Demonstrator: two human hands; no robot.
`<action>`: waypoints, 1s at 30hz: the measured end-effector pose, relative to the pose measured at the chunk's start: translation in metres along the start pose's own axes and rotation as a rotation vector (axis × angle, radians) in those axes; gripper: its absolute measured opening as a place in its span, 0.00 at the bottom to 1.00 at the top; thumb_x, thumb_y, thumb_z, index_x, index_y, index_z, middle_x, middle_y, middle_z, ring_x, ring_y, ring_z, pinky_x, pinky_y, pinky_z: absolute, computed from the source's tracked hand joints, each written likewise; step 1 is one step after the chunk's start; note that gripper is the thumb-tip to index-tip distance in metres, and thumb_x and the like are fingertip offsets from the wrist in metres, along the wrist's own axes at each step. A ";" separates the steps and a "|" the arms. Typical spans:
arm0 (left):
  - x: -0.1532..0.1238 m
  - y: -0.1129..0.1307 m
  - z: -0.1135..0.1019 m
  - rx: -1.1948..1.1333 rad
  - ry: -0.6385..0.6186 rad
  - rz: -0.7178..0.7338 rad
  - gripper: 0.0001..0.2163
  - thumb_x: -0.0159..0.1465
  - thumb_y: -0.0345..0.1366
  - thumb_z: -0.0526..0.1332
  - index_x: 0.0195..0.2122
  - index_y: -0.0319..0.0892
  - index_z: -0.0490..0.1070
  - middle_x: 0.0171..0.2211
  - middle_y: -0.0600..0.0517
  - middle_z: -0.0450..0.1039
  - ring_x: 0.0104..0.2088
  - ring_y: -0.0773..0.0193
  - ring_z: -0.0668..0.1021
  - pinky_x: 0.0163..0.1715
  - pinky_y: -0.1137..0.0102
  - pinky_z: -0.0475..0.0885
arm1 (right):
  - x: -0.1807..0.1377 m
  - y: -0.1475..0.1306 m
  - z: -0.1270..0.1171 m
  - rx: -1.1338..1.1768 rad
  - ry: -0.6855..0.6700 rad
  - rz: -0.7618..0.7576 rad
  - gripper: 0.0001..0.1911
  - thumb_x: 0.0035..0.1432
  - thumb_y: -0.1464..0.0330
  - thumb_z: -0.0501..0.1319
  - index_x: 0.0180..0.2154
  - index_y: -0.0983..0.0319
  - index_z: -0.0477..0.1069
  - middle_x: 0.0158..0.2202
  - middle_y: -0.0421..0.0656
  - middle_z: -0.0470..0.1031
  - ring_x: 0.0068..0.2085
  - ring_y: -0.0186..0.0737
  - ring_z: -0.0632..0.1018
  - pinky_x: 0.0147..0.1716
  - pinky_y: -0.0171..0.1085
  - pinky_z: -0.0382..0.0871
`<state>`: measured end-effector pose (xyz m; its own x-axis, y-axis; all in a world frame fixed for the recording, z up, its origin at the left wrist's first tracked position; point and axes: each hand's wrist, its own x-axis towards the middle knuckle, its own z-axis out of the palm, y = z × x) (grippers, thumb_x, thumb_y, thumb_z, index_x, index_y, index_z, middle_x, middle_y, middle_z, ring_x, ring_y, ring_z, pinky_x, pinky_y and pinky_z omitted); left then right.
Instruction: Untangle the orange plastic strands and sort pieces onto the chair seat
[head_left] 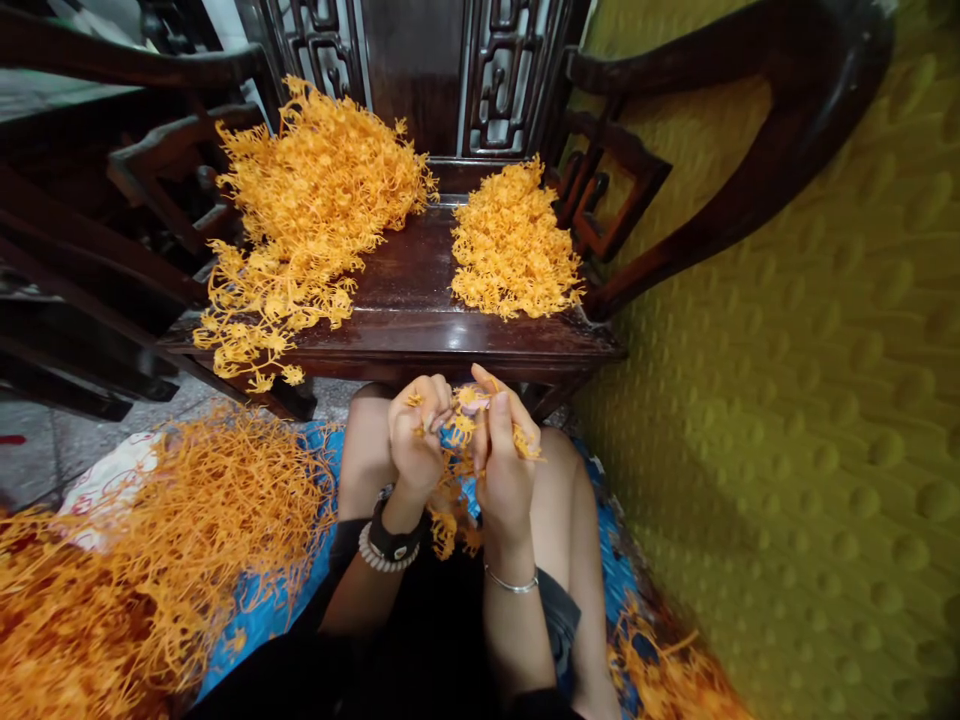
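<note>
1. My left hand [416,435] has its fingers curled shut on one end of an orange plastic sprig [463,425].
2. My right hand [502,450] pinches the other end between thumb and fingers.
3. The sprig sits between my hands, above my knees. It runs roughly left to right, and a thin stem pokes out rightward past my right hand.
4. A watch [394,545] is on my left wrist and a bangle [511,583] on my right.
5. More orange bits [450,530] lie in my lap.
6. Ahead, a dark wooden seat [405,290] carries a big pile [315,200] on the left and a small pile [514,245] on the right, well apart.
7. A floor heap [150,560] lies to my left on blue cloth [262,610].
8. A yellow embossed wall [787,400] stands close on my right.
</note>
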<state>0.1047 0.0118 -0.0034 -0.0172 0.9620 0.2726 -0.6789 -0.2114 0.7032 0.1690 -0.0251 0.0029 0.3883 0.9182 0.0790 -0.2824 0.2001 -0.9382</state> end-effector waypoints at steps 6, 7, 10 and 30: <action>-0.008 -0.007 -0.006 0.192 -0.082 -0.035 0.26 0.58 0.64 0.52 0.21 0.44 0.51 0.18 0.58 0.50 0.18 0.69 0.57 0.19 0.70 0.54 | -0.002 0.002 -0.001 0.041 -0.036 0.015 0.18 0.63 0.54 0.56 0.46 0.56 0.76 0.12 0.31 0.52 0.15 0.29 0.48 0.17 0.34 0.43; -0.009 -0.009 -0.008 0.235 -0.093 -0.032 0.28 0.56 0.67 0.51 0.21 0.44 0.53 0.18 0.58 0.52 0.18 0.69 0.57 0.18 0.71 0.54 | -0.002 0.002 -0.002 0.043 -0.045 0.005 0.18 0.63 0.54 0.56 0.46 0.55 0.76 0.12 0.31 0.53 0.15 0.30 0.49 0.17 0.34 0.45; -0.010 -0.012 -0.013 0.438 -0.152 -0.012 0.28 0.54 0.67 0.56 0.26 0.43 0.65 0.21 0.55 0.63 0.21 0.68 0.62 0.19 0.72 0.57 | -0.001 0.002 -0.004 0.005 -0.084 -0.016 0.18 0.63 0.54 0.57 0.44 0.55 0.78 0.14 0.33 0.58 0.16 0.30 0.53 0.17 0.34 0.48; -0.010 0.004 0.006 0.453 0.142 -0.053 0.23 0.67 0.49 0.55 0.18 0.43 0.57 0.15 0.58 0.56 0.16 0.71 0.61 0.17 0.73 0.58 | 0.001 0.008 0.001 0.513 -0.084 0.113 0.19 0.62 0.53 0.58 0.24 0.57 0.61 0.08 0.26 0.43 0.11 0.27 0.43 0.13 0.31 0.45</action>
<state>0.1072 0.0004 0.0007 -0.1129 0.9809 0.1582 -0.2936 -0.1850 0.9378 0.1667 -0.0219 -0.0044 0.2647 0.9637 0.0337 -0.7190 0.2206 -0.6590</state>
